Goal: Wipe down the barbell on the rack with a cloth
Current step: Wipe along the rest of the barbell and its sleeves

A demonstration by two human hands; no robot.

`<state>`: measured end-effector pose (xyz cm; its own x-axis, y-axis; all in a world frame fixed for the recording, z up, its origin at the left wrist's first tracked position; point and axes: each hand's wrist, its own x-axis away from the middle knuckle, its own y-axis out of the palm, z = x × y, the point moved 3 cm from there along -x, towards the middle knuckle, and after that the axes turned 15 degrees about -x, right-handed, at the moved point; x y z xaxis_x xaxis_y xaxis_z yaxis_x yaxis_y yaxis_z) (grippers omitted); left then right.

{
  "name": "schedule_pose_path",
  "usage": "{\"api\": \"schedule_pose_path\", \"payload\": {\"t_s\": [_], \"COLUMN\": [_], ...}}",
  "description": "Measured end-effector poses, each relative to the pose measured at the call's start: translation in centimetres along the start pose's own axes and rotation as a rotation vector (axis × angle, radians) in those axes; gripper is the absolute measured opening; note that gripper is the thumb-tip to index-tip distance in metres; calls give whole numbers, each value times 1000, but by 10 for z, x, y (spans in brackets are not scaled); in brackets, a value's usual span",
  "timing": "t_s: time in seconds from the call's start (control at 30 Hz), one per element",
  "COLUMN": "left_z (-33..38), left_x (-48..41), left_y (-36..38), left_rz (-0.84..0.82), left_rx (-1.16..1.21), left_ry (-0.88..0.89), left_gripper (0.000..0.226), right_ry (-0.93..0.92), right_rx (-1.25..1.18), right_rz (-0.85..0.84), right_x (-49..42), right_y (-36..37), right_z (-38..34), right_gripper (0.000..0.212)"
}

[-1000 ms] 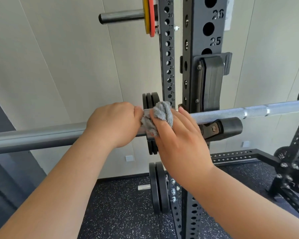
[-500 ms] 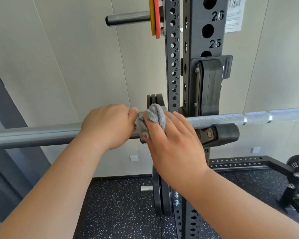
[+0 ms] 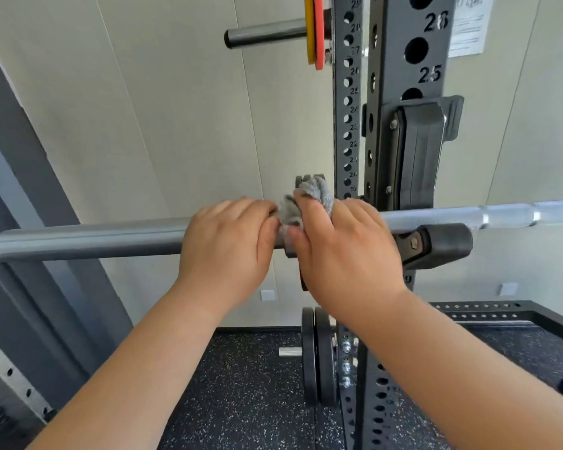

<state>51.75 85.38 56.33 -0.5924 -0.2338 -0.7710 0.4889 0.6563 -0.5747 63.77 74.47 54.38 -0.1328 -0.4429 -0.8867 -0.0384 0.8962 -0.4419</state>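
The barbell (image 3: 88,237) is a grey steel bar with a thick smooth sleeve at its left end and a paler, thinner shaft to the right — it lies level across the rack (image 3: 394,157), resting in the black hook (image 3: 436,243). The left hand (image 3: 228,251) is clenched around the sleeve. Just beside it, touching, the right hand (image 3: 345,254) presses a bunched grey cloth (image 3: 306,199) against the bar's collar — fingers closed over the cloth.

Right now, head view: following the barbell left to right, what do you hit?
Bare sleeve end → left hand → grey cloth → right hand → rack hook → shiny shaft.
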Motion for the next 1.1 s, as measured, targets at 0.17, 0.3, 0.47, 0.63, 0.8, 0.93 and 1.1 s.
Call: {"api": "schedule_pose_path", "payload": {"t_s": [0.17,0.3,0.47,0.63,0.8,0.93,1.1], "left_z": [-16,-10,-13,-32,-41,-37,-33], "left_x": [-17,-30,-26,-16,-14,-10,6], "left_y": [-8,-4,1,8,7,8,12], "left_rz": [-25,-272,-227,-59,-40,-38,44], "left_rx": [133,-62,-99,-88,-95,-98,-82], "left_ry": [-85,-39,19,32,52,44,5], "left_gripper": [44,52,50,47,46,47,35], "right_ry": [76,-55,18,68,51,-1,114], "right_rx": [69,44,70,30,16,3,260], "right_rz": [-179,-240,-122,1,-13,-65,-160], "right_x": [-30,-21,-22,-30,-33,-24,10], "right_y": [0,-9,1,22,28,21,-11], "right_z": [1,9,1,-17,-23,-16,1], "right_gripper": [50,69,64,46,50,69,73]}}
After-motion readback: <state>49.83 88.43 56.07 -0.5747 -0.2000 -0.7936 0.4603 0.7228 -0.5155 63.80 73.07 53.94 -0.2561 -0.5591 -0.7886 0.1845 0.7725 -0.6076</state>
